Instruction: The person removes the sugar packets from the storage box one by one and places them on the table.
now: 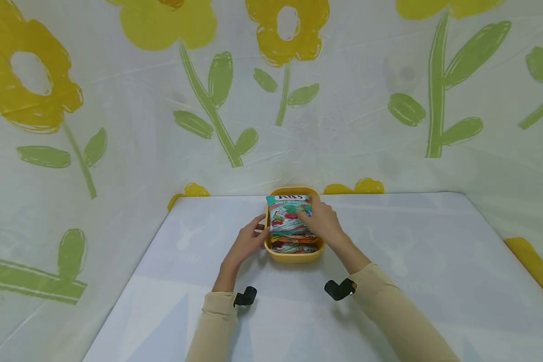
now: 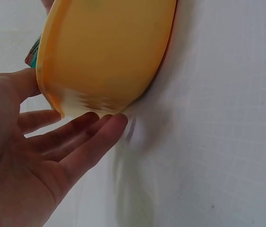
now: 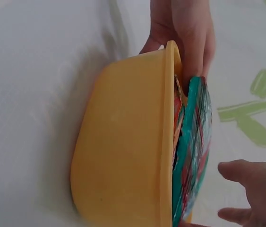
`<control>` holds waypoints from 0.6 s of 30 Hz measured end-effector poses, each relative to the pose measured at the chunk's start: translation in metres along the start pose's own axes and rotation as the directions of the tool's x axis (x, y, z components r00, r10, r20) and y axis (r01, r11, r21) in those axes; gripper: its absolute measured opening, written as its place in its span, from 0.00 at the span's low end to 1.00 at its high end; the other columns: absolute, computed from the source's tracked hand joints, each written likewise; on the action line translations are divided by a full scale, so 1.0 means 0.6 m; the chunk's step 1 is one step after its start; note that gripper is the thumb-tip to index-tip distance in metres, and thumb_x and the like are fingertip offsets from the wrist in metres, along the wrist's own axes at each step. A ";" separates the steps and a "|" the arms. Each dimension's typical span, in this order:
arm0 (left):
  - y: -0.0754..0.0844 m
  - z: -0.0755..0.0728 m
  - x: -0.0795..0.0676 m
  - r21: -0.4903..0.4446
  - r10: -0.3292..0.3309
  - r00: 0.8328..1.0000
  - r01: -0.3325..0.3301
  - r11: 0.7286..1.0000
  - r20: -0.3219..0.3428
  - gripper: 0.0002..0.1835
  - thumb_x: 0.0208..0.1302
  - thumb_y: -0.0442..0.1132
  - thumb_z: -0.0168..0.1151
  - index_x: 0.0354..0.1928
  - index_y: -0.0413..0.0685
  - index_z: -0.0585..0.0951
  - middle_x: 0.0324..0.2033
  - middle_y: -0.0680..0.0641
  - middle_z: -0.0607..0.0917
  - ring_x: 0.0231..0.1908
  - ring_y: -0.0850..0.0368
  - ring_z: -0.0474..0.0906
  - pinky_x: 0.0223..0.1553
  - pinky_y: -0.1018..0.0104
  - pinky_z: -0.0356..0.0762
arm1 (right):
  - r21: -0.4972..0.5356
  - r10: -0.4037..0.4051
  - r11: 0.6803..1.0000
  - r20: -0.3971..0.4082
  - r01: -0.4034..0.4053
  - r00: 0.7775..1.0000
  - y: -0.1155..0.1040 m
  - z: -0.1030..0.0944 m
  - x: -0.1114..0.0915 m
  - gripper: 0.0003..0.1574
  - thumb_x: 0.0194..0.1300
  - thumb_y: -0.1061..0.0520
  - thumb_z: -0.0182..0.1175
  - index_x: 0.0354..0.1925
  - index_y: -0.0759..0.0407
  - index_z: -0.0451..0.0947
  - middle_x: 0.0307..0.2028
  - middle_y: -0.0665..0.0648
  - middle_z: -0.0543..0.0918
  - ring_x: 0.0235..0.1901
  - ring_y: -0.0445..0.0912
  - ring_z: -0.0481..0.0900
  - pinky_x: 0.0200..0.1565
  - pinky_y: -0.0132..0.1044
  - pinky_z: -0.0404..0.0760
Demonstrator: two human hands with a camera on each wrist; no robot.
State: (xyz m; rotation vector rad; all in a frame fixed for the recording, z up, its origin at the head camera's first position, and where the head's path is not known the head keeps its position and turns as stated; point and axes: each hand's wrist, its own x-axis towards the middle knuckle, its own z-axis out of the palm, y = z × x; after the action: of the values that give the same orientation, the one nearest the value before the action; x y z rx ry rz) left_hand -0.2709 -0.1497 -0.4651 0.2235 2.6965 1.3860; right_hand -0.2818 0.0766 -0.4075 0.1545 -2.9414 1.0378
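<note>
Zero clamping at left: left hand (image 1: 246, 242) is loosely spread, fingers lightly bent against the outside of the yellow bin (image 1: 294, 258), thumb by the rim. Bin stands upright on the table (image 1: 402, 296). Teal packet (image 1: 279, 216) lies over its far part, proud of the rim; orange packet (image 1: 294, 239) and striped packet (image 1: 294, 249) show at the near end. Right hand (image 1: 324, 221) has fingers apart at the teal packet's right edge, thumb lifted off it, no visible grip.

To seat it well, I'd brace the left wall, press flat and evenly, keep the seams inside the rim. Don't force it; bin could slide.

Edges: far end is near the table's back edge and the backdrop (image 1: 344, 115), so little slack there. Left, right and near sides give plenty of room to withdraw.
</note>
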 end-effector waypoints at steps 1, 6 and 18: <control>-0.001 0.000 0.001 -0.002 -0.001 1.000 0.001 1.000 -0.001 0.30 0.72 0.49 0.54 0.73 0.53 0.63 0.57 0.39 0.80 0.51 0.48 0.82 0.45 0.60 0.87 | -0.015 0.006 1.000 0.008 -0.005 1.000 -0.003 0.002 0.001 0.46 0.68 0.43 0.58 0.72 0.65 0.55 0.59 0.71 0.77 0.55 0.63 0.80 0.53 0.57 0.84; -0.004 0.000 0.004 -0.032 0.019 1.000 -0.019 0.999 -0.001 0.30 0.72 0.48 0.54 0.73 0.53 0.63 0.56 0.38 0.80 0.48 0.48 0.82 0.38 0.63 0.88 | -0.099 0.033 0.995 0.038 -0.029 0.999 -0.016 0.012 0.006 0.50 0.67 0.39 0.58 0.73 0.65 0.53 0.57 0.72 0.77 0.51 0.62 0.81 0.52 0.55 0.84; -0.008 0.002 0.002 -0.046 0.022 1.000 -0.022 0.999 0.015 0.30 0.72 0.48 0.53 0.74 0.53 0.62 0.57 0.36 0.79 0.49 0.46 0.83 0.34 0.65 0.88 | -0.172 0.070 0.983 0.041 -0.062 0.997 -0.021 0.028 0.011 0.52 0.64 0.35 0.60 0.71 0.67 0.57 0.53 0.71 0.80 0.47 0.59 0.80 0.53 0.52 0.84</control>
State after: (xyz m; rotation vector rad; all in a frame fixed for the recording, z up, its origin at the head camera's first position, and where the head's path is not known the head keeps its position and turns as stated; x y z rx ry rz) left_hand -0.2724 -0.1511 -0.4698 0.2599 2.6544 1.4445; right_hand -0.2867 0.0561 -0.4124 0.0800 -3.0789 0.7936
